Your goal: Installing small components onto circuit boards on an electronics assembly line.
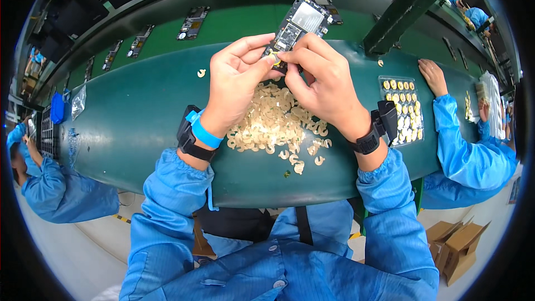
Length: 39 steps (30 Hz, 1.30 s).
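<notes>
Tilted above the bench, a dark circuit board (288,36) with silver metal shields is gripped at its lower end by my left hand (237,75). A small round yellow piece (276,59) sits at that end, partly hidden by fingertips. My left thumb presses beside it. The fingers of my right hand (329,81) are closed, and its index fingertip pinches at the yellow piece; the grip is partly hidden. Beneath both hands spreads a heap of cream, crescent-shaped pieces (267,120), with several strays toward the near edge.
A clear tray (422,134) of round yellow-rimmed pieces lies to the right, near a co-worker's hand (433,77). More circuit boards (193,23) line the green strip behind the bench. A dark post (404,14) rises at the back right. Another person works at far left.
</notes>
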Tool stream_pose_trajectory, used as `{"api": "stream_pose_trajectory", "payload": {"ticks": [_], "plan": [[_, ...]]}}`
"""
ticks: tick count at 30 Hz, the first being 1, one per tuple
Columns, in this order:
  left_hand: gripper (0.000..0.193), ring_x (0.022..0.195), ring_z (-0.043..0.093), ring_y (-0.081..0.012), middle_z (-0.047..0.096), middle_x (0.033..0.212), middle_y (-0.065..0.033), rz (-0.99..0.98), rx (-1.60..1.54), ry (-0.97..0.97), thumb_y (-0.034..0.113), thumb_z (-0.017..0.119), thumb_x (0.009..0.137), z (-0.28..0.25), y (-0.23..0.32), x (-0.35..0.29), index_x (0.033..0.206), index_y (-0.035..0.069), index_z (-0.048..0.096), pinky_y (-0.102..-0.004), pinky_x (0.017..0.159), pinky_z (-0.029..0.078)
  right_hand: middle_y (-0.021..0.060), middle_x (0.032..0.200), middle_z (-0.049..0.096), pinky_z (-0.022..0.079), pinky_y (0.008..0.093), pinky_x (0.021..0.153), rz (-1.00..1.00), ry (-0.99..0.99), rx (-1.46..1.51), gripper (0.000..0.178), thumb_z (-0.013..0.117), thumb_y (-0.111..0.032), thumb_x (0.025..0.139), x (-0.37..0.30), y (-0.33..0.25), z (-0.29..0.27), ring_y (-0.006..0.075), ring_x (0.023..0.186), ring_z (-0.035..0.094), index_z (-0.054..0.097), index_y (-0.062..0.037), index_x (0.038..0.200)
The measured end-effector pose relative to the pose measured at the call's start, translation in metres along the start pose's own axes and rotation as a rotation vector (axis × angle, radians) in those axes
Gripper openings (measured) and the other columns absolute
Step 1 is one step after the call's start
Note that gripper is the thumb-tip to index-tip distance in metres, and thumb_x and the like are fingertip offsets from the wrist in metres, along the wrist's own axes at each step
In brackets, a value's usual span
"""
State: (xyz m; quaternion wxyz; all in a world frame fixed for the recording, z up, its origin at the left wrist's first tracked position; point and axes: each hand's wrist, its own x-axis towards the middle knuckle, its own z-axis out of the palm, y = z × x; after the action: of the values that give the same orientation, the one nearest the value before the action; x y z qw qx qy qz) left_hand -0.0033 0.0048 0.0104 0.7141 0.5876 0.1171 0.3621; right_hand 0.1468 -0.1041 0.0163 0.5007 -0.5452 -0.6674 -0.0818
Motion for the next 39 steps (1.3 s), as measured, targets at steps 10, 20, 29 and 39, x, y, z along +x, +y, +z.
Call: {"api": "stream_pose_trajectory", "payload": {"ticks": [10, 20, 29, 39], "plan": [[0.035, 0.103, 0.072, -0.0173, 0.071, 0.120, -0.0153, 0.032, -0.004, 0.144, -0.003, 0.060, 0.099, -0.011, 0.002, 0.002, 0.134, -0.007, 0.057, -0.0297, 0.086, 0.062, 0.0074, 0.077, 0.063, 0.046, 0.0253, 0.054, 0.367, 0.243, -0.022, 0.020, 0.073, -0.005, 0.089, 0.003, -0.007, 0.011, 0.0111, 0.063, 0.062, 0.062, -0.0010, 0.106], [0.049, 0.125, 0.062, -0.0238, 0.061, 0.138, -0.0221, 0.019, -0.093, 0.163, -0.003, 0.055, 0.101, -0.022, -0.030, 0.010, 0.148, -0.008, 0.043, -0.0330, 0.103, 0.052, 0.0040, 0.081, 0.067, 0.052, 0.0243, 0.059, 0.758, -0.005, 0.601, 0.013, 0.068, -0.012, 0.100, 0.028, 0.041, 0.033, 0.0098, 0.068, 0.063, 0.064, 0.0010, 0.097], [0.048, 0.123, 0.063, -0.0293, 0.060, 0.137, -0.0245, 0.017, 0.225, 0.322, -0.009, 0.057, 0.086, -0.028, -0.049, 0.023, 0.134, -0.010, 0.054, -0.0364, 0.103, 0.052, 0.0176, 0.080, 0.070, 0.056, 0.0415, 0.070, 0.695, -0.102, -0.306, 0.029, 0.079, -0.019, 0.085, 0.074, 0.167, 0.049, 0.0327, 0.075, 0.070, 0.071, 0.0042, 0.100], [0.027, 0.108, 0.069, -0.0225, 0.072, 0.112, -0.0157, 0.076, 0.274, 0.235, -0.007, 0.059, 0.087, -0.029, -0.050, 0.015, 0.113, -0.008, 0.067, -0.0331, 0.099, 0.054, 0.0165, 0.071, 0.068, 0.052, 0.0411, 0.061, 0.566, -0.219, -0.484, 0.022, 0.076, -0.017, 0.087, -0.030, -0.013, -0.088, 0.0312, 0.062, 0.067, 0.074, 0.0011, 0.099]]}}
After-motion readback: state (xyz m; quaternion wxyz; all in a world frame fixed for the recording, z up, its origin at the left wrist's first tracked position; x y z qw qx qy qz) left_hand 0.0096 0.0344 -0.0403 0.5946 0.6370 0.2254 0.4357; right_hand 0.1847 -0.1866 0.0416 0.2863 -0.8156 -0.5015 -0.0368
